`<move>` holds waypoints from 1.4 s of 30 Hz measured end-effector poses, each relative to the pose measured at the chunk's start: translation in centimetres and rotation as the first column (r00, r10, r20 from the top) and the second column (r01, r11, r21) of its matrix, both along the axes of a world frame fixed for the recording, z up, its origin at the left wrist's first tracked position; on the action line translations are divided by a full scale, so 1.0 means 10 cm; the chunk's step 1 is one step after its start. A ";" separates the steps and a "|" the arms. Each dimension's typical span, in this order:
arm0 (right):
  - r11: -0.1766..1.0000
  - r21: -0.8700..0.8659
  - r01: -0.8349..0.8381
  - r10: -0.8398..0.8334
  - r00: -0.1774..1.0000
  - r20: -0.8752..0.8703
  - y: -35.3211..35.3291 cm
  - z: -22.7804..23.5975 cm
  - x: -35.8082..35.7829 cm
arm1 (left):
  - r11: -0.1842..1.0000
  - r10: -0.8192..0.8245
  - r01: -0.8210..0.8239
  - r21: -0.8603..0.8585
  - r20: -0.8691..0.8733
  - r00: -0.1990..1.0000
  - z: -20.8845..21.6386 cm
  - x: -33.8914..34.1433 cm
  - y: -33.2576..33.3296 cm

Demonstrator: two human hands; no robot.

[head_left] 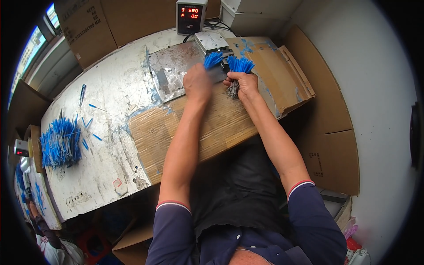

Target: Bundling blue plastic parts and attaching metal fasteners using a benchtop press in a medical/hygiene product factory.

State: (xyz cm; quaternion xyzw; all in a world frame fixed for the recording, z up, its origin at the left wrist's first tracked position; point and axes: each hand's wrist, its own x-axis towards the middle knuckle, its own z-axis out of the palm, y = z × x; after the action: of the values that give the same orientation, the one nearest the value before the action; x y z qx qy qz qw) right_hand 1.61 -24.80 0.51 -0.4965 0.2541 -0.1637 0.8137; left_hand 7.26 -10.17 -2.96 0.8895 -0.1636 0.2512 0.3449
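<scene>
A bunch of thin metal wires with blue plastic ends (240, 65) is gripped in my right hand (246, 83), blue ends up and bare wires hanging below. To its left, my left hand (197, 84) is curled closed over a metal plate (170, 73); motion smears its side and its fingertips are hidden. Just beyond its knuckles shows another blue-ended bunch (213, 60), beside a small metal machine (211, 42). Whether my left hand touches that bunch I cannot tell.
A control box (190, 17) with a red display stands behind the machine. Flattened cardboard (176, 132) covers the near table edge. On the left lie a big pile of blue-ended wires (61, 142), several loose pieces and a pen (82, 95). A co-worker's arm (39, 221) shows at lower left.
</scene>
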 end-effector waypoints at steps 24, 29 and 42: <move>1.000 -0.011 0.028 -0.027 0.996 0.087 0.30 -0.08 -0.19 | 0.789 0.052 -0.046 -0.613 -0.007 0.999 0.10 -0.03 0.03; 0.974 -0.218 0.058 -0.020 0.985 0.172 0.09 -0.08 -0.21 | 0.753 0.039 -0.074 -0.654 -0.067 0.997 0.11 0.00 0.10; 0.850 -0.418 -0.321 0.361 0.932 0.017 0.20 0.04 -0.25 | 0.727 -0.107 -0.006 -0.686 -0.123 0.987 0.14 -0.14 -0.04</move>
State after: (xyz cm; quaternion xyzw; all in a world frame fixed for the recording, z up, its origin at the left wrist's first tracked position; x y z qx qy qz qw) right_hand -0.85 -22.83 0.94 -0.6844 0.0832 -0.0894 0.7189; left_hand 5.84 -10.59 -1.58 0.7117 -0.0567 0.2148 0.6664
